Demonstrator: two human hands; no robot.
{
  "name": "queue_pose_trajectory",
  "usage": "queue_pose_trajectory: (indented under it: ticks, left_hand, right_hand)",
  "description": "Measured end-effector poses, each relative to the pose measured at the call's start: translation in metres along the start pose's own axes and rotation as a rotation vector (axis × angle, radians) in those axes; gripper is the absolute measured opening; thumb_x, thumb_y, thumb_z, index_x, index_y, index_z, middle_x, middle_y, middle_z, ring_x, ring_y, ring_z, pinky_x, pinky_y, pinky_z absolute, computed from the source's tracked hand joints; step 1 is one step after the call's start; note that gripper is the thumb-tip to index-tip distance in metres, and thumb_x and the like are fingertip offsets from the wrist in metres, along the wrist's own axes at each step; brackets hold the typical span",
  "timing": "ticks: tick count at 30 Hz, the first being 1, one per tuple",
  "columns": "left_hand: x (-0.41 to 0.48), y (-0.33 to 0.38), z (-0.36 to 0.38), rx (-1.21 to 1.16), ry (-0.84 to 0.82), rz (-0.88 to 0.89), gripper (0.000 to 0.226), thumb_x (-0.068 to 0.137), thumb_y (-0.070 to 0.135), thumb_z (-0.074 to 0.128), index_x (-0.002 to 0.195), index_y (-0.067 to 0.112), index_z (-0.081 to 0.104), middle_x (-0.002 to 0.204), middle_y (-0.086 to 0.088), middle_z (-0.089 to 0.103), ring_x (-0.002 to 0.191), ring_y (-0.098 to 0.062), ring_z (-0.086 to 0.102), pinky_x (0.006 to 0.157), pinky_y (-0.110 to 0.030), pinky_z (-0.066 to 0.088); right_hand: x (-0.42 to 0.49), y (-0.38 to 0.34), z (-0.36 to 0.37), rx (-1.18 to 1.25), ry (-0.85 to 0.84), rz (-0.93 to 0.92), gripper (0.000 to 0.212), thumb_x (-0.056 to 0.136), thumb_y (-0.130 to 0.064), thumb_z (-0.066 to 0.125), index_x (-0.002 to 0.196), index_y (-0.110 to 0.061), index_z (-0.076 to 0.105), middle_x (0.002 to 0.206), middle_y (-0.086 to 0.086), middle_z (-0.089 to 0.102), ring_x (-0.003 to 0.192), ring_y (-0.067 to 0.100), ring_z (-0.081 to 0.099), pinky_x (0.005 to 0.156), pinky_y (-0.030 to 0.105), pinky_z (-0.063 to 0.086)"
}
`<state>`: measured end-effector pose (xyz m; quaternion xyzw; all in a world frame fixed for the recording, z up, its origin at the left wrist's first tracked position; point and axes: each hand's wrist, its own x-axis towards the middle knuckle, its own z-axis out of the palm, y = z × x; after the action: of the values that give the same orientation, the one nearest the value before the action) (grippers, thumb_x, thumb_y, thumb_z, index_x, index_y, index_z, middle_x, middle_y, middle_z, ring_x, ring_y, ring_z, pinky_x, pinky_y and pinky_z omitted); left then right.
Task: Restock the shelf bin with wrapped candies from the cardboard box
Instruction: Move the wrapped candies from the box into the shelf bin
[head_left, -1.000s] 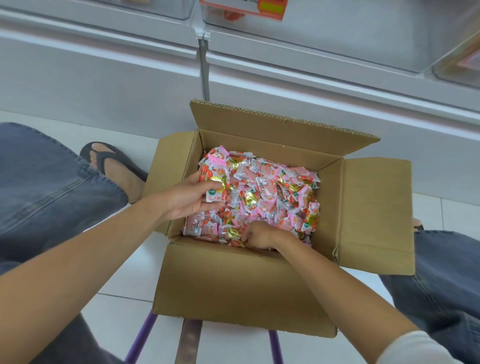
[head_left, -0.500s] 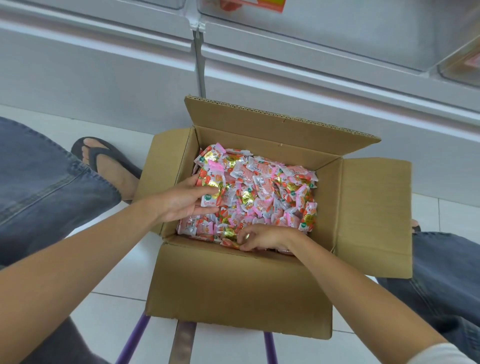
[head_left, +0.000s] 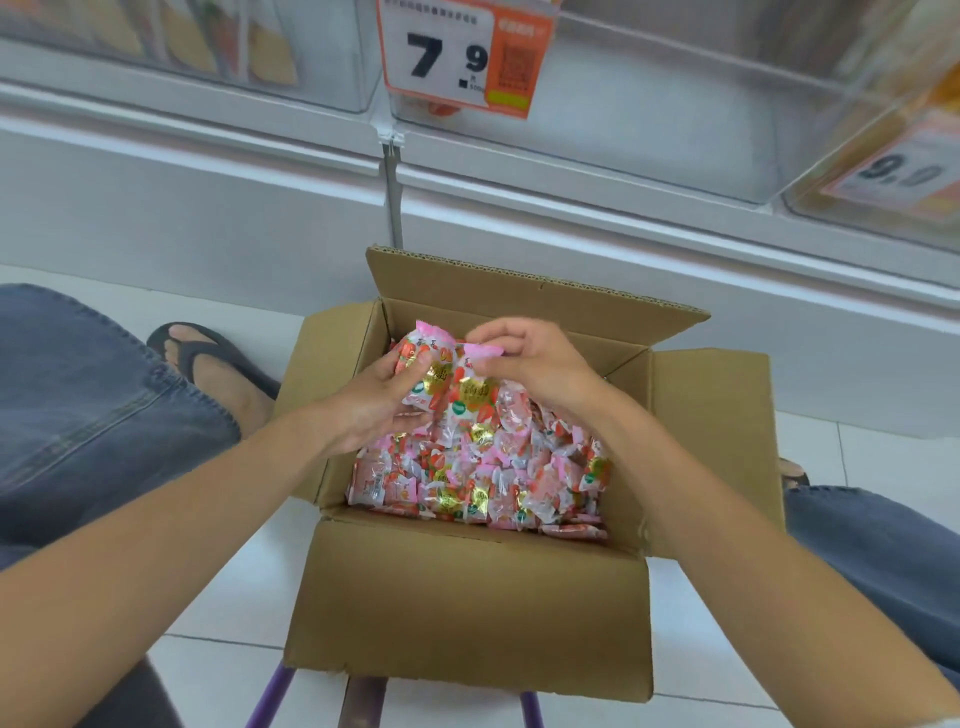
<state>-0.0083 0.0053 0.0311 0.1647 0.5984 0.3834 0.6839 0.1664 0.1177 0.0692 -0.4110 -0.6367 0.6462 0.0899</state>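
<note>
An open cardboard box (head_left: 467, 613) sits in front of me, filled with pink, red and gold wrapped candies (head_left: 483, 478). My left hand (head_left: 379, 400) and my right hand (head_left: 524, 358) are raised together above the far half of the box. Between them they hold a bunch of candies (head_left: 447, 374). The left hand cups it from below, the right hand grips it from the top right. Above, a clear shelf bin (head_left: 623, 104) with a "7.9" price tag (head_left: 457, 57) stands on the shelf; it looks nearly empty.
The box rests on a purple-legged stool (head_left: 270, 696). My denim-clad knees (head_left: 93, 395) flank it, and a sandalled foot (head_left: 213, 364) is at the left. Neighbouring clear bins (head_left: 182, 47) and another price tag (head_left: 904, 171) line the white shelf.
Both hands have lifted out of the candy pile and come together, raising a bunch of candies. My view has tilted upward, bringing the shelf bins and price tag into sight.
</note>
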Motion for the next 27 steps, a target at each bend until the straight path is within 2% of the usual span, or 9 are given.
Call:
queue_pose_trajectory:
  ticks: [4,8,10,12,15,19,21,24,27]
  left_hand:
    - [-0.022,0.038,0.033,-0.011,-0.156,0.128,0.065,0.082,0.064,0.042,0.136,0.030,0.050,0.122,-0.002,0.068,0.106,-0.015,0.066,0.087,-0.027,0.053]
    - [-0.046,0.078,0.057,-0.021,-0.182,0.287,0.039,0.091,0.022,0.065,0.128,0.020,0.054,0.112,-0.005,0.069,0.094,-0.012,0.067,0.080,-0.028,0.056]
    - [-0.056,0.097,0.067,-0.015,-0.145,0.340,0.036,0.094,0.012,0.064,0.126,0.019,0.052,0.109,-0.006,0.069,0.093,-0.014,0.068,0.078,-0.027,0.056]
    - [-0.068,0.117,0.076,0.030,-0.114,0.396,0.044,0.094,0.017,0.065,0.132,0.020,0.043,0.112,-0.004,0.068,0.097,-0.017,0.069,0.081,-0.028,0.056]
    - [-0.087,0.149,0.084,0.222,-0.065,0.529,0.055,0.094,0.026,0.064,0.135,0.018,0.029,0.121,-0.008,0.064,0.102,-0.026,0.070,0.090,-0.038,0.057]
    - [-0.111,0.195,0.086,0.548,-0.036,0.729,0.045,0.099,0.028,0.055,0.132,0.018,0.025,0.112,-0.001,0.059,0.089,-0.015,0.070,0.064,-0.022,0.057]
    - [-0.111,0.218,0.081,0.757,0.035,0.850,0.040,0.097,0.034,0.058,0.126,0.023,0.034,0.110,-0.002,0.055,0.091,-0.016,0.064,0.061,-0.027,0.057]
    - [-0.107,0.253,0.073,1.082,0.169,0.973,0.041,0.086,0.061,0.059,0.119,0.040,0.046,0.106,0.009,0.054,0.107,-0.019,0.054,0.089,-0.045,0.053]
    - [-0.103,0.284,0.067,1.205,0.300,0.921,0.069,0.081,0.066,0.061,0.138,0.032,0.042,0.103,0.015,0.048,0.110,-0.015,0.047,0.098,-0.041,0.046]
  right_hand:
    - [-0.010,-0.039,-0.001,0.117,0.157,-0.093,0.022,0.082,0.003,0.072,0.102,-0.006,0.068,0.091,0.003,0.073,0.076,0.009,0.068,0.068,0.020,0.055]
    - [-0.023,-0.068,-0.010,0.153,0.269,-0.136,0.033,0.081,-0.013,0.078,0.111,-0.013,0.064,0.109,0.013,0.069,0.098,0.022,0.066,0.091,0.037,0.055]
    - [-0.033,-0.088,-0.018,0.123,0.196,-0.119,0.047,0.083,-0.031,0.077,0.123,-0.012,0.062,0.120,0.010,0.067,0.108,0.019,0.065,0.098,0.035,0.052]
    - [-0.044,-0.109,-0.027,0.104,0.051,-0.134,0.032,0.094,-0.030,0.063,0.117,-0.008,0.067,0.112,0.005,0.071,0.102,0.013,0.066,0.096,0.029,0.050]
    - [-0.058,-0.145,-0.039,0.093,-0.011,-0.219,0.029,0.098,-0.024,0.056,0.116,-0.003,0.064,0.104,0.008,0.071,0.091,0.016,0.066,0.085,0.028,0.052]
    - [-0.064,-0.198,-0.049,-0.017,0.001,-0.370,0.016,0.097,-0.022,0.057,0.105,-0.009,0.061,0.086,0.003,0.068,0.072,0.016,0.059,0.060,0.022,0.046]
    - [-0.062,-0.215,-0.055,-0.035,0.014,-0.415,0.012,0.098,-0.018,0.056,0.105,-0.008,0.059,0.084,0.004,0.068,0.072,0.018,0.060,0.059,0.022,0.044]
    - [-0.048,-0.234,-0.070,0.009,0.013,-0.414,0.023,0.098,-0.018,0.056,0.112,0.001,0.058,0.091,0.012,0.067,0.076,0.022,0.059,0.066,0.026,0.046]
    - [-0.024,-0.247,-0.089,0.075,0.044,-0.377,0.034,0.097,-0.019,0.058,0.120,0.006,0.058,0.100,0.014,0.069,0.084,0.022,0.064,0.078,0.031,0.053]
